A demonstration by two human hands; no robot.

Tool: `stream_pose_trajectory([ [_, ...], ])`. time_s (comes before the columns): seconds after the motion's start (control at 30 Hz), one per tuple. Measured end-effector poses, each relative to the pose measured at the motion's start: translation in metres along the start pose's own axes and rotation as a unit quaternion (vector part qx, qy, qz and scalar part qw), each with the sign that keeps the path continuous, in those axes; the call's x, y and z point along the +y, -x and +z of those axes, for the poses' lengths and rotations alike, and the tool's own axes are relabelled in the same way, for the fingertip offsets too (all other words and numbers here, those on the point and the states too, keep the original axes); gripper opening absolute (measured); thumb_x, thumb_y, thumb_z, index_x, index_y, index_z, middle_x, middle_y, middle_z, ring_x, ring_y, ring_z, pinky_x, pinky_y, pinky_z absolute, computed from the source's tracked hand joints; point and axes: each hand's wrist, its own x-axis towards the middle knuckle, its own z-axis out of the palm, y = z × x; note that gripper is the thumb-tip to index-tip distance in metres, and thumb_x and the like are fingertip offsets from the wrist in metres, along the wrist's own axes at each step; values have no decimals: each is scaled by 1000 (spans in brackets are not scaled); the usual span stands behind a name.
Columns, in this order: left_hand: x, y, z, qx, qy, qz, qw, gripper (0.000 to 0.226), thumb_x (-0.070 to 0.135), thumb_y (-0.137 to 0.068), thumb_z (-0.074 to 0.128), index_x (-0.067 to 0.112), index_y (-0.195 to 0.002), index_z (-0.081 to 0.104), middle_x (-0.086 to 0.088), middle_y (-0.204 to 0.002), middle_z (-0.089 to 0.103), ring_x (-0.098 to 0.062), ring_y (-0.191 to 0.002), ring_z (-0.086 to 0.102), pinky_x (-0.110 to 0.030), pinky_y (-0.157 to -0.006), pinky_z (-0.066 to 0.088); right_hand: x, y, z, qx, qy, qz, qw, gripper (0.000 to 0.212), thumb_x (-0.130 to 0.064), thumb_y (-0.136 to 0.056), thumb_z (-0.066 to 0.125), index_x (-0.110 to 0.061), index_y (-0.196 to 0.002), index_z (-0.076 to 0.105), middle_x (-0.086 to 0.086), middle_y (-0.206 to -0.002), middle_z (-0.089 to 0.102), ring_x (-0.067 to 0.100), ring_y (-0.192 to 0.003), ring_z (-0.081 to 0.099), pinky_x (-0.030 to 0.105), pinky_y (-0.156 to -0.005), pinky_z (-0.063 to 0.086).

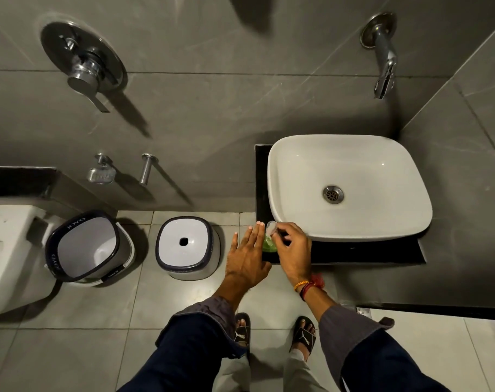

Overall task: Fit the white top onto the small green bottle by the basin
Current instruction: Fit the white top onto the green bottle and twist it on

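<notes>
I see the small green plastic bottle [269, 245] standing on the black tabletop [354, 251], just beside the white ceramic basin [351, 210]. My right hand [293, 250] pinches the small white top [271, 228] over it; my left hand [247, 257], fingers [256, 232] spread flat, rests against the bottle.

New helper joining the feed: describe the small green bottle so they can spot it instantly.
Start at the white basin on its black counter. At the counter's front-left corner, between the left hand and the right hand, stands the small green bottle. It is the only green thing there, with the white top over it.
</notes>
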Motion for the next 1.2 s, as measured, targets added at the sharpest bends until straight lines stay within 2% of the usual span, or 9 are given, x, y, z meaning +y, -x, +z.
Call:
stream_pose_trajectory([
  [0.1,0,0,1,1,-5,4,1000,91,50,-91,50,16,-155,-5,-6,-164,-5,-25,-149,-3,-54,-120,1,11,3,7,-17,35,44,998,16,-16,-85,72,-14,-101,71,3,-97,72,15,-90,66,40,-80,61],
  [0.23,0,1,1,7,-11,3,1000,90,50,-92,49,15,-155,-5,-6,-164,-4,-25,-149,-2,-52,-119,-2,9,-2,8,-16,71,61,995,20,-20,-81,76,-15,-99,69,3,-91,70,14,-80,65,38,-72,62],
  [0.4,0,-1,3,6,-15,0,1000,88,54,-92,47,16,-155,-2,-5,-164,-1,-24,-149,-1,-51,-119,-1,3,-10,2,-120,159,3,980,43,-19,-80,75,-13,-121,64,5,-117,64,20,-105,62,33,-91,57],
  [0.53,-1,-2,3,0,-18,0,1000,89,50,-91,51,17,-155,-2,-4,-164,-1,-22,-149,-1,-51,-119,-2,-2,-19,-1,-160,197,-19,967,22,-10,-82,70,-10,-104,69,5,-109,62,21,-98,63,24,-84,52],
  [0.63,0,-3,1,-1,-28,1,1000,90,49,-90,54,18,-155,1,-4,-164,-1,-23,-149,-1,-52,-119,-2,-3,-23,1,-158,212,-9,964,17,-14,-85,70,-8,-101,69,7,-108,62,22,-96,63,27,-81,53],
  [0.77,2,-2,0,2,-38,2,999,87,52,-91,54,16,-155,7,-8,-164,2,-25,-149,1,-52,-118,-4,-3,-24,5,-144,237,11,961,28,-26,-87,69,-5,-105,66,12,-109,64,25,-99,63,32,-82,55],
  [1.0,4,-1,2,4,-46,-2,999,87,58,-93,47,11,-155,6,-11,-163,6,-25,-149,2,-51,-118,-4,-9,-20,8,-119,282,35,951,45,-38,-86,70,-2,-112,63,15,-110,67,28,-101,64,35,-81,56],
  [1.1,5,-1,2,4,-43,-5,999,89,56,-93,48,10,-154,4,-11,-163,5,-25,-149,1,-51,-119,-2,-8,-20,5,-117,250,35,961,43,-36,-83,74,-5,-110,65,14,-108,67,28,-97,65,35,-80,56],
  [1.2,5,-1,2,9,-25,-10,1000,94,54,-92,54,10,-154,-1,-10,-164,4,-24,-149,1,-51,-120,0,-5,-17,3,-125,232,15,964,28,-22,-85,72,-3,-105,68,15,-105,68,27,-94,66,33,-81,55],
])
